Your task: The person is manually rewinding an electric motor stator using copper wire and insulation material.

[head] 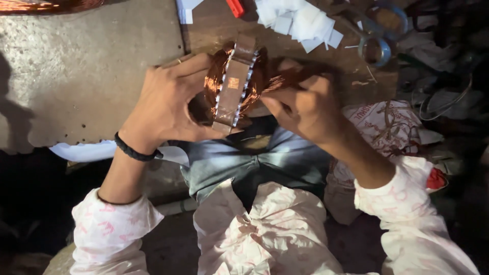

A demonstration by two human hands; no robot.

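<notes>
Held at the centre of the view, above the lap: a motor stator point(233, 86), a grey laminated ring standing on edge, stuffed with copper winding point(216, 71). Left hand point(165, 104) at 9 o'clock of the ring, curled round its side, thumb underneath. Right hand point(300, 104) at 3 o'clock, pinching a bundle of copper wire point(285, 79) drawn out from the coil. At 12 o'clock, on the brown board point(214, 25), loose white paper slips point(300, 23); at 1 o'clock, scissors point(377, 35); a red tool tip point(235, 7) near the top edge. Grey slab point(86, 71) at 10 o'clock.

Likely risks: enamel scraped against the sharp slot edges by a hard pull on the bundle; strands kinked or snapped under the pinch; ring tipping off the left hand's one-sided grip onto the lap.
</notes>
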